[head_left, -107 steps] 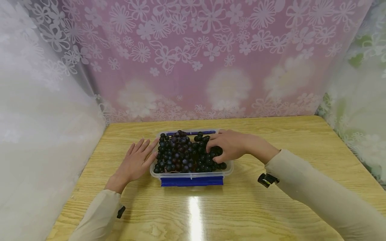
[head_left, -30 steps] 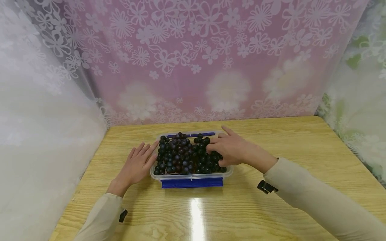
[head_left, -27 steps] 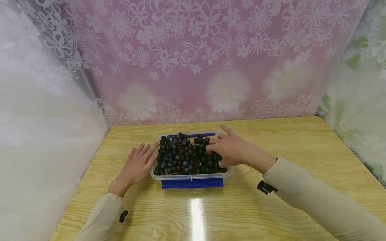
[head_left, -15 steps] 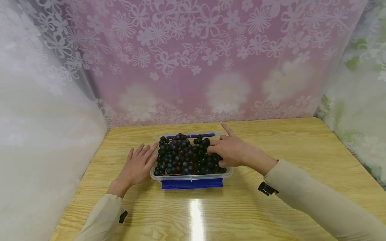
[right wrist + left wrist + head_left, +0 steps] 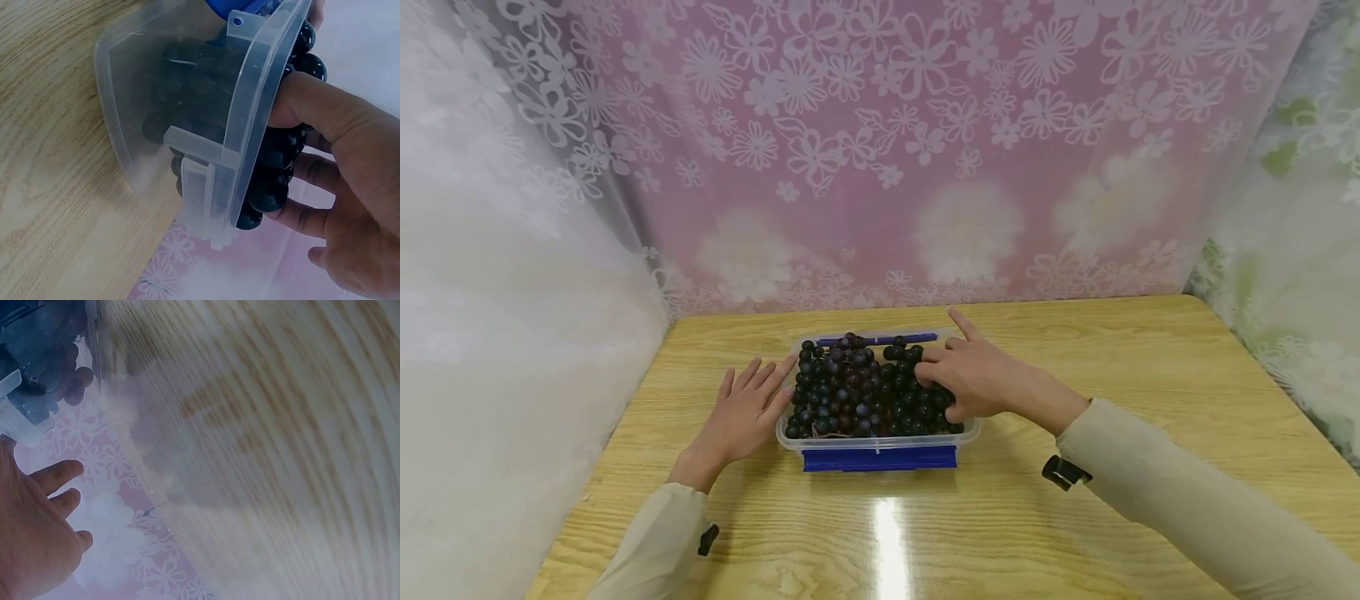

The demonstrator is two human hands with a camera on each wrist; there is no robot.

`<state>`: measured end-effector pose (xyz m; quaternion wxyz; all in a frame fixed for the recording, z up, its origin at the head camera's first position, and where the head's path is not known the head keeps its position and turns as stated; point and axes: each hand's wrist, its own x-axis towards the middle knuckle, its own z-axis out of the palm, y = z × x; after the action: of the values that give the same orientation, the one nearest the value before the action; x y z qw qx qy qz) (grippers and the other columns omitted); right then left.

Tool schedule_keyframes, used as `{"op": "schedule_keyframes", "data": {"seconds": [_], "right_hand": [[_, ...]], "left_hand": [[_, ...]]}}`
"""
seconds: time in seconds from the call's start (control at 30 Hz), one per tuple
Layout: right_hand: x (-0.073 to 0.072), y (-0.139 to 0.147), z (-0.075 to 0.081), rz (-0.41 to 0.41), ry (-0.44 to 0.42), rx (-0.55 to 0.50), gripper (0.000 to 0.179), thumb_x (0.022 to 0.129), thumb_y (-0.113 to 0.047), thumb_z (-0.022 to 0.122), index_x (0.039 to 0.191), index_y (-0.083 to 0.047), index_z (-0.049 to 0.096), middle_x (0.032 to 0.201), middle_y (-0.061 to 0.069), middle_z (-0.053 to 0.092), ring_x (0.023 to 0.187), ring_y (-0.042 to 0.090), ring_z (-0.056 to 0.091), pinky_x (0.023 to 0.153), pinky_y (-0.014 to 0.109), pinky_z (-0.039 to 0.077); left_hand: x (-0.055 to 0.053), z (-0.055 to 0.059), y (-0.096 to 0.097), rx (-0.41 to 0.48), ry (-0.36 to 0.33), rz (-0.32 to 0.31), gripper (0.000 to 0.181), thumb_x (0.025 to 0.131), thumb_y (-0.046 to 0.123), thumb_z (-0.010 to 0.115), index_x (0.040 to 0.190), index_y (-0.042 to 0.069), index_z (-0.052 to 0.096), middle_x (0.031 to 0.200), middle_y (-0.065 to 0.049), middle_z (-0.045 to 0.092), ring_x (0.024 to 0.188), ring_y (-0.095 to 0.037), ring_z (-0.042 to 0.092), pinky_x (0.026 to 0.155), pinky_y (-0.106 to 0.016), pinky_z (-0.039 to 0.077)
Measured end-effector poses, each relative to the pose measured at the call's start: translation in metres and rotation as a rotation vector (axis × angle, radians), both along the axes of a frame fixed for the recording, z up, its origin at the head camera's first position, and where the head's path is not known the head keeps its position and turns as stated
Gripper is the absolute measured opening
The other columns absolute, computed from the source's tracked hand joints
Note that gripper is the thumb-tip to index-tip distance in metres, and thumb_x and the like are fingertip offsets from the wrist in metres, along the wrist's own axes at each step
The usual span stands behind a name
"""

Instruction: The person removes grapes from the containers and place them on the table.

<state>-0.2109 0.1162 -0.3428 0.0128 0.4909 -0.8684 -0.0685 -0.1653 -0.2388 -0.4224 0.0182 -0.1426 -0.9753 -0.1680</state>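
Head view shows a wooden table (image 5: 1112, 358) with yellow grain and, on its near part, a long white reflection (image 5: 889, 542). Behind the table hangs a pink curtain (image 5: 887, 208) with white flowers. On the left there is a whitish sheet (image 5: 497, 333), and on the right a pale cloth (image 5: 1315, 275) with green leaf shapes. On the table, nearer to its far edge, stands a clear container (image 5: 877, 443) with a blue clip (image 5: 880, 459) at the front, filled with dark grapes (image 5: 850, 387). The left hand (image 5: 739, 417) has its fingers straight and spread, with thumb and forefinger at the container's left rim. The right hand (image 5: 973, 375) bends its fingers over the grapes at the right end, while one finger stretches out toward the curtain. Both sleeves (image 5: 1187, 492) are beige.

Left wrist view makes the table look paler, with brown stripes and a blurred greyish patch. Part of the left hand is at the lower left, fingertips apart, below a corner of the container. Flowered cloth appears past the table edge.

Right wrist view shows the right hand holding some grapes between thumb and fingers, just beside the container's rim. Through the transparent wall more grapes are visible, dimly.
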Motion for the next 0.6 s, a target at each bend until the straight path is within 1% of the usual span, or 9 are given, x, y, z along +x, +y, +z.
{"op": "schedule_keyframes", "data": {"seconds": [0.13, 0.27, 0.43, 0.6], "right_hand": [[-0.004, 0.002, -0.001, 0.008, -0.049, -0.023, 0.031, 0.075, -0.033, 0.077, 0.096, -0.024, 0.056, 0.102, -0.006, 0.055, 0.087, 0.024, 0.057, 0.108, 0.064, 0.004], [-0.007, 0.006, -0.001, 0.021, -0.091, -0.062, 0.028, 0.076, -0.031, 0.074, 0.095, -0.025, 0.054, 0.102, -0.008, 0.055, 0.087, 0.023, 0.056, 0.107, 0.065, 0.006], [-0.010, 0.007, -0.001, 0.036, -0.110, -0.095, 0.024, 0.076, -0.028, 0.071, 0.093, -0.026, 0.054, 0.100, -0.009, 0.055, 0.086, 0.022, 0.056, 0.105, 0.067, 0.009], [-0.011, 0.005, 0.002, 0.027, -0.133, -0.100, 0.022, 0.075, -0.025, 0.069, 0.092, -0.026, 0.055, 0.093, -0.010, 0.052, 0.082, 0.020, 0.055, 0.106, 0.066, 0.012]], "left_hand": [[0.000, 0.000, 0.000, -0.009, -0.005, 0.002, 0.055, 0.102, 0.052, 0.026, 0.154, 0.036, 0.016, 0.152, -0.013, 0.031, 0.143, -0.034, 0.012, 0.109, -0.060, -0.003], [0.000, 0.000, 0.000, -0.023, -0.003, 0.002, 0.055, 0.102, 0.053, 0.025, 0.154, 0.036, 0.015, 0.154, -0.011, 0.026, 0.143, -0.032, 0.010, 0.109, -0.059, -0.003], [-0.001, 0.002, -0.001, -0.052, 0.014, 0.000, 0.055, 0.102, 0.052, 0.026, 0.154, 0.034, 0.018, 0.157, -0.011, 0.016, 0.144, -0.033, 0.007, 0.109, -0.059, -0.004], [-0.001, 0.003, -0.001, -0.085, 0.032, 0.004, 0.055, 0.102, 0.052, 0.027, 0.154, 0.034, 0.019, 0.157, -0.011, 0.015, 0.144, -0.033, 0.006, 0.109, -0.059, -0.004]]}}
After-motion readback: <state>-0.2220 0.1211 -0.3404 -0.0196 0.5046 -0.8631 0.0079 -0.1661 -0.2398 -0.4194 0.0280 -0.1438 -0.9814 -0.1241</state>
